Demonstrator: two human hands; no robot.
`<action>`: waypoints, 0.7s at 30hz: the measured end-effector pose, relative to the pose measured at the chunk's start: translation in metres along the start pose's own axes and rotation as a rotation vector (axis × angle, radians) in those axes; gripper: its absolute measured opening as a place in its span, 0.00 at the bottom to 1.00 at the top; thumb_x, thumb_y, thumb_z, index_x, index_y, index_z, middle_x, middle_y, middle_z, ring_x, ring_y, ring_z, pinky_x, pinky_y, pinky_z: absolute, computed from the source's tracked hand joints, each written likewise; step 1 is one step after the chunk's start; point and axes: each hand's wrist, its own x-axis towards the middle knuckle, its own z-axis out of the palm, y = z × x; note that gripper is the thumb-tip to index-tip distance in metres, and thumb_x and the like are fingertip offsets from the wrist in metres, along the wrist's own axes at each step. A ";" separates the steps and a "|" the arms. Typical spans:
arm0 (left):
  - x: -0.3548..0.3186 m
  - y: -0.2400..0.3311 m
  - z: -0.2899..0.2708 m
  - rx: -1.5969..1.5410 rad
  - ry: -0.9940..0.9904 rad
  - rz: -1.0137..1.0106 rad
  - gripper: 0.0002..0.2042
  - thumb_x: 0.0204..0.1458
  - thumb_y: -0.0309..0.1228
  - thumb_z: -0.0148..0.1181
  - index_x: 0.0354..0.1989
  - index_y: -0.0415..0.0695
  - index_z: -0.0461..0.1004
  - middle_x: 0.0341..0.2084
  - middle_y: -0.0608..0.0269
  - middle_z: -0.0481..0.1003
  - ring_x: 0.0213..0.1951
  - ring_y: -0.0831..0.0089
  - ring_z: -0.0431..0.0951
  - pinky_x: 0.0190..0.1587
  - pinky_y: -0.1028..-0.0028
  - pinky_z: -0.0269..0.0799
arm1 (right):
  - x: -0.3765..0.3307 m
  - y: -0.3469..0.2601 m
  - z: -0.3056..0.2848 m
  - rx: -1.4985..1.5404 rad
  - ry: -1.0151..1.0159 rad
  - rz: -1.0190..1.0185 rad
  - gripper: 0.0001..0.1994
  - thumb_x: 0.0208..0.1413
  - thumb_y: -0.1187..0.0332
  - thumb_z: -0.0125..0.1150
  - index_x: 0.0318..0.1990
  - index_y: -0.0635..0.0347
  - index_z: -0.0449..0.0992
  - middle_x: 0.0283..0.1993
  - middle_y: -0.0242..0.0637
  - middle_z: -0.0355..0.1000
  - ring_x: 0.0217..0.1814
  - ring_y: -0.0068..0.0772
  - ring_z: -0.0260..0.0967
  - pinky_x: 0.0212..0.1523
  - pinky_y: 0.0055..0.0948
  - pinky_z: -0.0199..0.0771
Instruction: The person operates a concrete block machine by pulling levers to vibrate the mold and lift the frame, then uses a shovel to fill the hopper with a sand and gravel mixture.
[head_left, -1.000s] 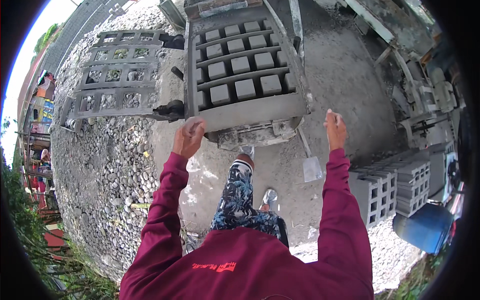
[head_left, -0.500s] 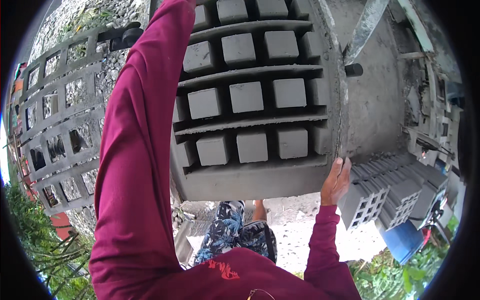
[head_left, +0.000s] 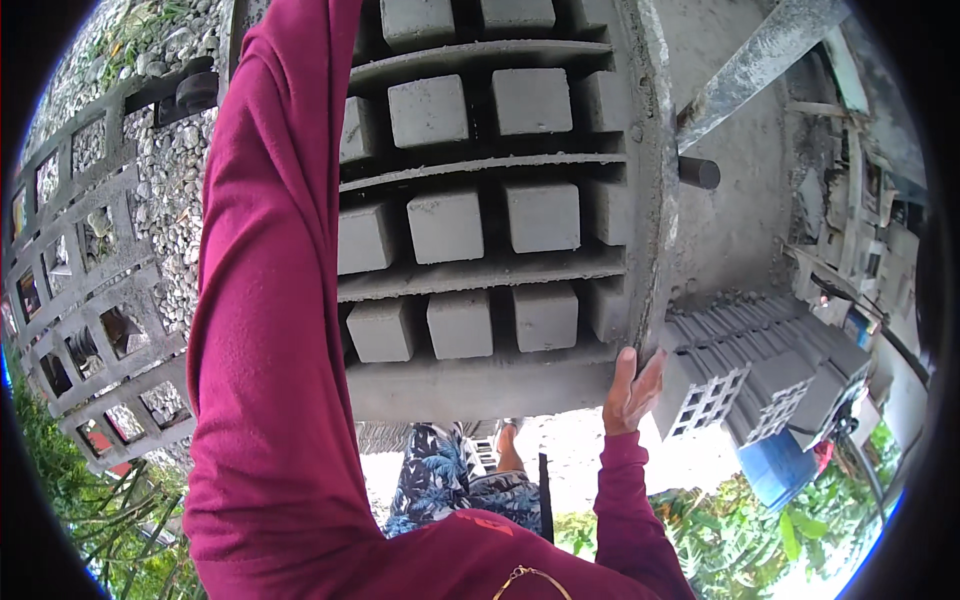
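Grey block mould (head_left: 480,250) rests against the right hand (head_left: 630,390).

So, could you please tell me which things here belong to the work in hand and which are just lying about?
In hand:
- grey block mould, with rows of square cores
- right hand, pressed against the mould's lower right corner
- left arm in a maroon sleeve, reaching up across the mould; its hand is out of view

Lying about:
- stacked hollow blocks
- blue barrel
- metal grid frame on gravel
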 end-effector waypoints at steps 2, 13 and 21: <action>-0.015 0.013 -0.003 -0.067 -0.082 0.013 0.29 0.57 0.50 0.37 0.42 0.43 0.84 0.44 0.49 0.81 0.54 0.52 0.78 0.59 0.57 0.68 | 0.000 0.002 -0.001 -0.077 0.011 -0.011 0.38 0.64 0.47 0.54 0.62 0.81 0.60 0.55 0.76 0.67 0.55 0.72 0.69 0.57 0.50 0.69; -0.059 0.007 -0.003 -0.031 -0.157 -0.028 0.33 0.52 0.52 0.35 0.49 0.42 0.81 0.55 0.40 0.74 0.63 0.43 0.68 0.67 0.52 0.57 | 0.003 -0.009 -0.003 -0.141 0.120 -0.181 0.35 0.58 0.43 0.60 0.51 0.74 0.65 0.38 0.63 0.72 0.33 0.66 0.74 0.33 0.53 0.73; -0.127 0.020 -0.025 -0.062 -0.154 -0.035 0.34 0.54 0.50 0.35 0.56 0.38 0.76 0.59 0.37 0.69 0.63 0.44 0.67 0.67 0.55 0.58 | -0.005 -0.008 -0.003 -0.107 0.085 -0.072 0.37 0.56 0.40 0.60 0.51 0.74 0.68 0.41 0.66 0.74 0.43 0.69 0.73 0.44 0.53 0.72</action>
